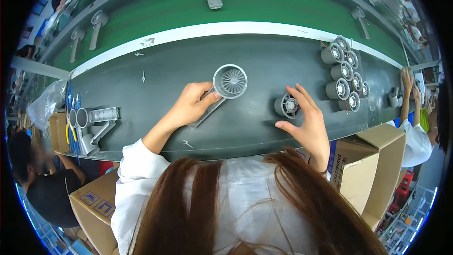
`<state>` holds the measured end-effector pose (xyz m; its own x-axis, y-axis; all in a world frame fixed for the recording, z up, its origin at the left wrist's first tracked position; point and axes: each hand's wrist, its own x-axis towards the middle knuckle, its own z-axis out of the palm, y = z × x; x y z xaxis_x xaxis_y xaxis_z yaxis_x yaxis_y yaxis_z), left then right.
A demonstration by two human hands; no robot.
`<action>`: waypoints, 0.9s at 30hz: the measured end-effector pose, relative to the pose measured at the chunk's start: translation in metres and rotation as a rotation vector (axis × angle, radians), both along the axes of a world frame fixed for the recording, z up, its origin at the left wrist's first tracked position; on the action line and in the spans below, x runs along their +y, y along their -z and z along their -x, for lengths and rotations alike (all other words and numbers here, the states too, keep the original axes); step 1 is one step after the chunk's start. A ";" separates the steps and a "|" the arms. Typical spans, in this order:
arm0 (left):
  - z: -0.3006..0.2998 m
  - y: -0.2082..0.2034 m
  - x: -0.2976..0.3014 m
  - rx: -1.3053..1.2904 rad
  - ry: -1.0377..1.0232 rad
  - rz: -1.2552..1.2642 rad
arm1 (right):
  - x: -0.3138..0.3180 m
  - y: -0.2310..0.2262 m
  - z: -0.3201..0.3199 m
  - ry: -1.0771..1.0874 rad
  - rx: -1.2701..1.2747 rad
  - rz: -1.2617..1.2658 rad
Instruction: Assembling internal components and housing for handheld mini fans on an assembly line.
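My left hand (189, 106) is closed around a grey plastic handheld-fan housing (230, 81). Its round head has a ribbed grille inside and faces up; the handle runs down under my palm. To the right, my right hand (309, 122) is open, thumb and fingers spread beside a small round fan unit (286, 106) lying on the dark worktop. The fingertips are at the unit's right edge; I cannot tell whether they touch it.
Several fan units (340, 89) are grouped at the right. More fan housings (96, 119) lie at the left by blue wires and a clear bag (48, 103). A green conveyor (264, 9) carrying housings runs along the back. Cardboard boxes (365, 172) flank me; co-workers are on both sides.
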<state>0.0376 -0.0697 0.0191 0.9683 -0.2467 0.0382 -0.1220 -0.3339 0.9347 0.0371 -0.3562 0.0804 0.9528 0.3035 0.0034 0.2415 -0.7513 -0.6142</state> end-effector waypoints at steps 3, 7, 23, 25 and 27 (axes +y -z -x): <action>-0.002 -0.018 0.000 0.028 0.078 -0.311 | -0.013 -0.013 0.002 -0.035 0.081 -0.038; 0.000 -0.018 -0.002 0.040 0.101 -0.506 | -0.025 -0.013 0.005 0.070 0.401 -0.250; -0.008 -0.015 -0.003 -0.126 0.170 -0.523 | -0.026 0.031 -0.027 -0.309 0.007 -0.171; -0.007 -0.012 -0.005 -0.180 0.154 -0.489 | -0.026 0.035 -0.028 -0.308 0.034 -0.246; -0.005 -0.017 -0.007 -0.168 0.085 -0.466 | -0.019 0.041 -0.024 -0.257 0.003 -0.272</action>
